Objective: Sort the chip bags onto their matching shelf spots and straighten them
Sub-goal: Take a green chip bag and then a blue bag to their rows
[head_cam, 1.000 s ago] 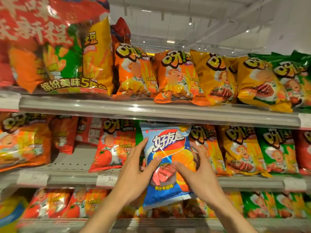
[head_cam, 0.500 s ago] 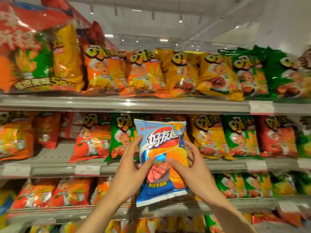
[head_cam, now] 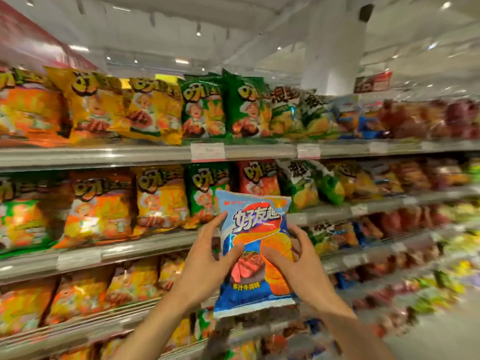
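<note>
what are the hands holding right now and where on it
Both hold the blue chip bag, upright in front of the shelves. The left hand grips its left edge and the right hand its right edge, both around mid-height, thumbs on the front.

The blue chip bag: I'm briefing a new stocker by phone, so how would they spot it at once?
Facing the snack shelves, look in front of the middle shelf, where two hands are raised. The blue chip bag is held upright between the left hand and right hand. It is the only light-blue bag there; those behind are orange, yellow, green or red.

Both forearms raised, left hand (head_cam: 207, 258) and right hand (head_cam: 298, 266) gripping, thumbs forward
</note>
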A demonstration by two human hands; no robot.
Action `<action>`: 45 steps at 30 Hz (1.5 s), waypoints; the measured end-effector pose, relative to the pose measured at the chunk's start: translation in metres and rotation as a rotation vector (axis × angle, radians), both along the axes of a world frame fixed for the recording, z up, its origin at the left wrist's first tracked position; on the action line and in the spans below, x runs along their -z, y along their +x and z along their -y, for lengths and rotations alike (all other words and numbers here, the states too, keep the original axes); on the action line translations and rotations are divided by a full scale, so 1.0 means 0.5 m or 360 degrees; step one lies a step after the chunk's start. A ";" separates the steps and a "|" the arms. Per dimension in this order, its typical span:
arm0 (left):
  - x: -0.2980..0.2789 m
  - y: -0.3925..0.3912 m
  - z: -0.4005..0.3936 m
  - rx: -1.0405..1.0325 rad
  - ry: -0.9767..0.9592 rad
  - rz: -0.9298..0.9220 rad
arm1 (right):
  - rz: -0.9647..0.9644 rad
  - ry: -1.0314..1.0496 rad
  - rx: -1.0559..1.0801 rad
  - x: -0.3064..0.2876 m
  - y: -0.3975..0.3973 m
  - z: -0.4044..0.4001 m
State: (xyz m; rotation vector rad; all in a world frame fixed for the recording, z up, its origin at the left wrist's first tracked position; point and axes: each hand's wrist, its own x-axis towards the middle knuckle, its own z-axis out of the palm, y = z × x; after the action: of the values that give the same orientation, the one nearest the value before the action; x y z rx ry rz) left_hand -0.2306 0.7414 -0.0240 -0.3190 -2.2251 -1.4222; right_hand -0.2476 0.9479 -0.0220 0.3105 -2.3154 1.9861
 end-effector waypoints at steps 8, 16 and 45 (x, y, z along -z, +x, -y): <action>0.022 -0.151 -0.290 0.0317 -0.0059 0.0072 | 0.0022 -0.0064 0.0364 0.020 -0.070 -0.286; 0.041 -0.366 -0.555 0.0619 0.0177 0.0172 | -0.0049 0.0047 0.0560 0.035 -0.238 -0.544; -0.013 -0.803 -0.951 -0.0314 0.0374 0.0142 | -0.0160 0.0300 -0.0362 -0.030 -0.927 -0.924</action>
State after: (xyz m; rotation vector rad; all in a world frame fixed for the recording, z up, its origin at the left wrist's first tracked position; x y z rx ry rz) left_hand -0.6322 1.2167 -0.0173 0.0426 -2.0633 -1.5933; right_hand -0.7112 1.4096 -0.0068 0.6991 -2.5035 1.7925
